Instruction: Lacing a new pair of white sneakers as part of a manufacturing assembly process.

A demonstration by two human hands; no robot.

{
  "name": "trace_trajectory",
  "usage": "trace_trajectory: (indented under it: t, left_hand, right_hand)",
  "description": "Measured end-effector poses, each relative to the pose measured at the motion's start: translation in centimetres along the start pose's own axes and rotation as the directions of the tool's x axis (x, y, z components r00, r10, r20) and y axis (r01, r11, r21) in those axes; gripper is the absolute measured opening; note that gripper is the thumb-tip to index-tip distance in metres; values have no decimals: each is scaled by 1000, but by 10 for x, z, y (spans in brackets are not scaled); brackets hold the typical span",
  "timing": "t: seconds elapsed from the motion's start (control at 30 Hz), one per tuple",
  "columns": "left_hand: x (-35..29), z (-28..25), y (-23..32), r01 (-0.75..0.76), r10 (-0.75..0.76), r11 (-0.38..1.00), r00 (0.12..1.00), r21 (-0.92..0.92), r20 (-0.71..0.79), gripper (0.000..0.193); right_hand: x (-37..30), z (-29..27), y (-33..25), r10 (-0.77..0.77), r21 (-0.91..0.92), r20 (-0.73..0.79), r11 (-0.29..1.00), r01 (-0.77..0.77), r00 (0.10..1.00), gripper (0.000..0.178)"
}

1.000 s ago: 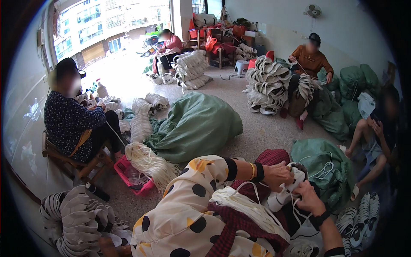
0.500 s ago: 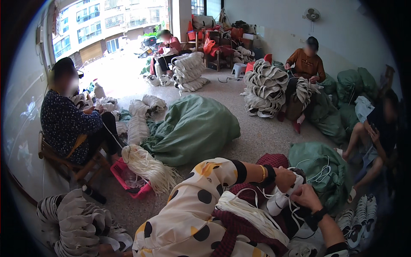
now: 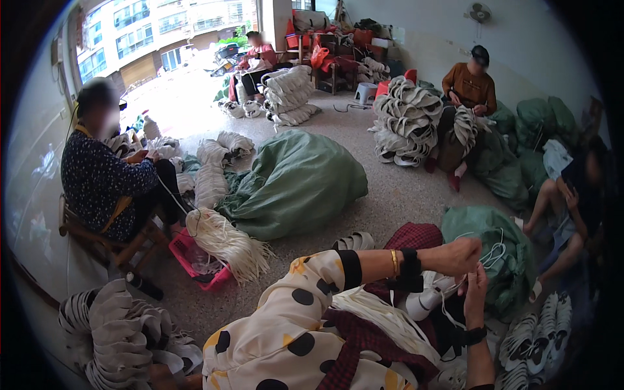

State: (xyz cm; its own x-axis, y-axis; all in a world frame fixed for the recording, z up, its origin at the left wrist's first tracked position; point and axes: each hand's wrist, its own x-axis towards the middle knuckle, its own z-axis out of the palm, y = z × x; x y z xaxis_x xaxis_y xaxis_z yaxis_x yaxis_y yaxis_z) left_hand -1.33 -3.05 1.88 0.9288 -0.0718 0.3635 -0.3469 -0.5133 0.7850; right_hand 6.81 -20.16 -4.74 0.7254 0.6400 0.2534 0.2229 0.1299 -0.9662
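White shoe (image 3: 422, 301), long axis apparently slanting up rightward, lies below and left of both hands. Left hand (image 3: 461, 255): fingers curled in, contents hidden. Right hand (image 3: 476, 285), seemingly nearer the shoe: fingers raised, closure and hold indiscernible.

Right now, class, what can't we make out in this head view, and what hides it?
All in the head view:
- Left hand: what its fingers hold, hidden by the back of the hand.
- White shoe: its far end, behind the left wrist.
- Big green sack: its contents, inside the cloth.
- Pink basket: its far side, under white laces.
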Motion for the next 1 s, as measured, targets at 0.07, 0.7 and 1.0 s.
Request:
trace_trajectory:
  t: [0.07,0.7,1.0]
  left_hand:
    - [-6,-3,1,38,-35,994,999,-104,30,15]
    - [-31,16,-32,345,-310,768,938,-540,157,28]
    - [-25,13,-29,325,-249,814,944,-482,217,25]
  right_hand:
    - [-4,6,-9,-39,-79,-2,996,38,999,22]
    - [-13,10,-39,-400,-538,-87,790,295,913,11]
    - [-1,4,-19,-192,-323,-82,933,156,978,21]
